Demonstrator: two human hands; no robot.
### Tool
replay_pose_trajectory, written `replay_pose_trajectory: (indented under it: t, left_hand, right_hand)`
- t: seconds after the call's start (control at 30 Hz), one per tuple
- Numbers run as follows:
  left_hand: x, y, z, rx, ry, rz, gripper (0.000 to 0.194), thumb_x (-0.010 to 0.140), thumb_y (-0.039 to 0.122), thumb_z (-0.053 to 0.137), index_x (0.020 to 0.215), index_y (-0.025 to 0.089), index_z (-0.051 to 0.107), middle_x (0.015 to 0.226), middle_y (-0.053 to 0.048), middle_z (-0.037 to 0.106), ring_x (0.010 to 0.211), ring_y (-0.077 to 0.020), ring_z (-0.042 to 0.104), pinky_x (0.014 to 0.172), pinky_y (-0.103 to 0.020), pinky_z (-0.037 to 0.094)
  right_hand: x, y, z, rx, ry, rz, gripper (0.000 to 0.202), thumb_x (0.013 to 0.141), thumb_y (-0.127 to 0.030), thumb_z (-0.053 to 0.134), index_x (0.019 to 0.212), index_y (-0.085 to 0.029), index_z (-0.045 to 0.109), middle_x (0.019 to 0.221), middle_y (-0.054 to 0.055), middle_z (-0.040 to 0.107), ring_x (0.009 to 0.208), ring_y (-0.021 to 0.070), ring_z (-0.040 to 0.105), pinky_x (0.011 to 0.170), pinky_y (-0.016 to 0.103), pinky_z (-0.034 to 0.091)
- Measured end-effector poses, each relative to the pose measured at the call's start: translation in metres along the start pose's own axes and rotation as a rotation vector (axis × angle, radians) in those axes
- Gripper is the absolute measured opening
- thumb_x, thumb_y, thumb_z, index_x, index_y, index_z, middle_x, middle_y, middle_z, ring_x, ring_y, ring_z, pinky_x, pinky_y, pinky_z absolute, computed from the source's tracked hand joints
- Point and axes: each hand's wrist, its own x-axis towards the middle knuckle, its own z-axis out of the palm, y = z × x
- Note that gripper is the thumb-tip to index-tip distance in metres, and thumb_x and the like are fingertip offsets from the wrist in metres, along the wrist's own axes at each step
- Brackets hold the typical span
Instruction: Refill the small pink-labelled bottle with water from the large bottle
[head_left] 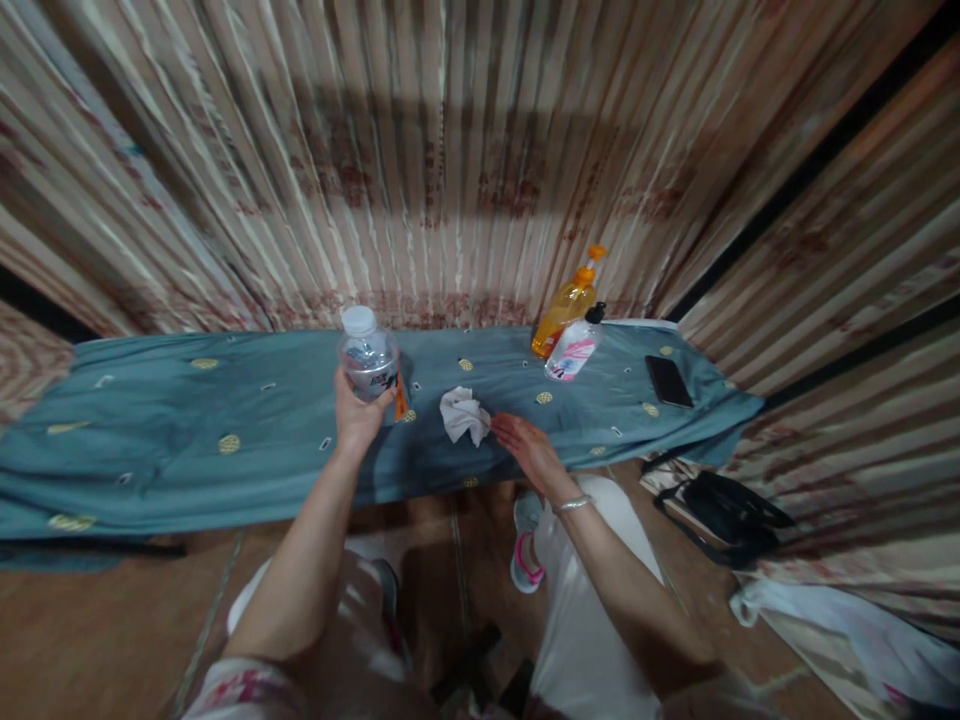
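A large clear bottle with a white cap [367, 352] stands upright at the centre-left of the cloth-covered table, with my left hand [360, 408] wrapped round its lower front. An orange strip shows on the bottle's right side. To the right of it lies a crumpled white cloth or tissue [463, 416]. My right hand [529, 446] is beside the cloth's right edge, fingers stretched out toward it and palm down, holding nothing that I can see. Its fingertips are at or very near the cloth.
Behind my right hand stand a yellow pump bottle [562, 315] and a white-and-pink bottle with a black pump [576, 347]. A black phone [668, 381] lies on the right of the teal tablecloth [277, 430]. A black bag [724, 510] is on the floor; pleated curtains hang behind.
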Motion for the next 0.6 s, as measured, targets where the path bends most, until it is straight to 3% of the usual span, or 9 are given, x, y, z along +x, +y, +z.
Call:
replay_pose_trajectory:
  t: [0.23,0.37,0.43,0.5,0.6]
  left_hand:
    - [-0.003,-0.008,0.001,0.007,-0.036,0.006,0.101,0.054,0.026,0.094,0.145,0.022,0.049,0.147,-0.018,0.064,0.137,-0.0333,0.064,0.122,-0.051,0.046]
    - [-0.009,-0.009,-0.008,0.016,-0.009,0.016,0.108,0.058,0.028,0.095,0.152,0.021,0.042,0.161,-0.022,0.051,0.151,-0.0361,0.052,0.129,-0.054,0.038]
    - [-0.013,-0.001,-0.021,0.041,0.042,0.032,0.111,0.063,0.036,0.094,0.157,0.019,0.036,0.169,-0.026,0.038,0.161,-0.0401,0.038,0.134,-0.060,0.025]
    - [-0.022,0.016,-0.034,0.069,0.069,0.090,0.112,0.067,0.043,0.093,0.160,0.018,0.036,0.174,-0.025,0.031,0.167,-0.0401,0.024,0.138,-0.058,0.012]
    - [-0.052,0.053,-0.038,0.094,0.026,0.262,0.102,0.077,0.049,0.087,0.163,0.024,0.037,0.177,-0.018,0.031,0.169,-0.0335,0.022,0.139,-0.051,0.008]
  right_hand:
    - [0.000,-0.003,0.002,0.070,-0.066,0.069,0.052,0.091,-0.072,0.066,0.111,-0.025,0.076,0.133,0.014,0.079,0.137,0.0291,0.068,0.123,0.052,0.046]
    - [0.000,-0.007,0.004,0.141,-0.144,0.095,0.049,0.096,-0.067,0.060,0.115,-0.025,0.074,0.141,0.013,0.075,0.140,0.0271,0.066,0.126,0.050,0.045]
    - [0.000,-0.009,0.005,0.163,-0.162,0.098,0.045,0.097,-0.063,0.060,0.115,-0.025,0.074,0.142,0.013,0.075,0.141,0.0264,0.065,0.126,0.049,0.045]
    - [0.000,-0.010,0.008,0.164,-0.175,0.104,0.039,0.097,-0.058,0.060,0.114,-0.025,0.074,0.141,0.012,0.076,0.141,0.0256,0.065,0.125,0.049,0.046]
    - [-0.004,-0.007,0.019,0.166,-0.208,0.122,0.033,0.096,-0.050,0.061,0.114,-0.025,0.074,0.138,0.011,0.077,0.141,0.0249,0.065,0.124,0.048,0.047]
